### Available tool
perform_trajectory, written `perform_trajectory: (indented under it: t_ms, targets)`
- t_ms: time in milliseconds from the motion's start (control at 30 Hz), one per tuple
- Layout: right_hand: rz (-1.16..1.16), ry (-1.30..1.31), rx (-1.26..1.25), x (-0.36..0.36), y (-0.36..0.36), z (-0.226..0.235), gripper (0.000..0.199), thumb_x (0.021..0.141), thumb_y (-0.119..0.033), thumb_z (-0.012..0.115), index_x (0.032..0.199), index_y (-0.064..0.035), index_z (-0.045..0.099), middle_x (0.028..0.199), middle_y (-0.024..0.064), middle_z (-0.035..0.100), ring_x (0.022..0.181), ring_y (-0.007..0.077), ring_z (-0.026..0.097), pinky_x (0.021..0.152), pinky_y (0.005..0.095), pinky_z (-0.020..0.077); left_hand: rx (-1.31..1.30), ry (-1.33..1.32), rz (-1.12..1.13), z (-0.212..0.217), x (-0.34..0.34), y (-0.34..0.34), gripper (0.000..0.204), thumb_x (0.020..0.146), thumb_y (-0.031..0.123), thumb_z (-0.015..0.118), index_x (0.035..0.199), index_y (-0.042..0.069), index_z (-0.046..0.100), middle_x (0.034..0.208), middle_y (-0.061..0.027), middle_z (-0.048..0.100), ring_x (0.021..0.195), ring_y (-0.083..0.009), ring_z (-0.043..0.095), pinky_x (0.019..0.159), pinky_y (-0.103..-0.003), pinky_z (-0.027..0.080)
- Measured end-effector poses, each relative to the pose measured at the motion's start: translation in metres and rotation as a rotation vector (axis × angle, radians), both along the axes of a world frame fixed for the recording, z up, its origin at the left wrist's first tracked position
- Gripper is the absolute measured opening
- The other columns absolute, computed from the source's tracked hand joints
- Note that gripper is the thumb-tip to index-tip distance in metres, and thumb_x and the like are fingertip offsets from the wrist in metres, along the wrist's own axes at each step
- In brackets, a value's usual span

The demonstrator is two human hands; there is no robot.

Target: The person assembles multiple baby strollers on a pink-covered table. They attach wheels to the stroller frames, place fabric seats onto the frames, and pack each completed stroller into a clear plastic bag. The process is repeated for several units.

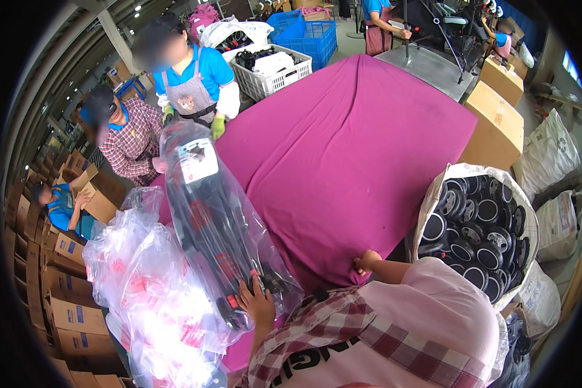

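Observation:
A long dark folded stroller (204,204) lies in a clear plastic bag along the left side of a table covered with magenta cloth (349,174). My left hand (257,302) rests on its near end, fingers spread over the plastic. Further right, my right hand (369,262) is closed at the table's near edge, against the cloth; whatever its fingers hold is hidden. At the bag's far end stand two people. One wears a yellow-green glove (218,127); the other's bare hand (160,165) touches the bag's side. A white label (198,161) shows near that end.
Loose clear plastic bags (145,278) are heaped left of the stroller. To my right stands a white sack of black wheels (475,226). Cardboard boxes (495,123) flank the table's far right side. A white crate (275,72) and blue crates (310,42) stand beyond it.

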State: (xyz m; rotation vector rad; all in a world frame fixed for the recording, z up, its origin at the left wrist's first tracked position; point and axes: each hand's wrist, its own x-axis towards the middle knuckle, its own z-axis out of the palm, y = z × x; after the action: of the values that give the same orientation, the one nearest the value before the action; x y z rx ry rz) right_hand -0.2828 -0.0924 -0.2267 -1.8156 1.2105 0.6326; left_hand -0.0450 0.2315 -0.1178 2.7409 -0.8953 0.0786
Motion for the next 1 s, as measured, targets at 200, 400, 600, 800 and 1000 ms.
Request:
perform_trajectory:
  t_ms: [200,400,600,800,1000]
  targets:
    - [-0.101,-0.019,-0.014,-0.004,0.001,-0.006,0.046,0.098,-0.043,0.052,0.073,-0.0133,0.077,0.071,-0.0018,0.075,0.070,0.0122,0.073,0.074,0.0311,0.0578,-0.018,-0.141,0.016,-0.001,0.025,-0.007,0.069,0.086,0.040,0.068,0.148,0.017,0.046,0.152,-0.0227,0.038,0.146,-0.0402,0.028,0.117,-0.063,0.016]
    - [-0.163,-0.032,0.022,-0.003,0.005,0.010,0.046,0.098,-0.041,0.051,0.076,-0.0112,0.077,0.072,-0.0017,0.075,0.070,0.0113,0.073,0.074,0.0302,0.0585,-0.117,-0.100,0.063,-0.006,0.045,-0.006,0.070,0.088,0.043,0.066,0.148,0.015,0.044,0.152,-0.0250,0.037,0.143,-0.0410,0.033,0.116,-0.064,0.018]
    - [-0.085,-0.020,0.045,-0.001,0.000,0.007,0.046,0.098,-0.041,0.052,0.073,-0.0117,0.077,0.071,-0.0014,0.075,0.070,0.0116,0.074,0.074,0.0299,0.0582,-0.103,-0.054,0.059,-0.001,0.041,-0.008,0.071,0.088,0.043,0.066,0.149,0.015,0.042,0.153,-0.0264,0.035,0.141,-0.0429,0.035,0.117,-0.062,0.019]
    - [-0.080,-0.038,0.068,-0.002,-0.005,0.005,0.044,0.100,-0.038,0.055,0.078,-0.0070,0.077,0.073,0.0002,0.075,0.065,0.0128,0.073,0.063,0.0279,0.0598,-0.102,-0.054,0.063,-0.004,0.041,-0.007,0.072,0.089,0.043,0.066,0.150,0.015,0.041,0.153,-0.0268,0.034,0.141,-0.0434,0.035,0.118,-0.061,0.019]
    - [-0.083,-0.029,0.073,-0.003,-0.011,0.006,0.045,0.099,-0.039,0.052,0.074,-0.0099,0.076,0.072,-0.0010,0.075,0.068,0.0117,0.074,0.068,0.0281,0.0586,-0.103,-0.131,0.031,0.001,0.036,-0.011,0.075,0.091,0.034,0.066,0.154,0.011,0.034,0.158,-0.0249,0.029,0.147,-0.0418,0.027,0.118,-0.060,0.018]
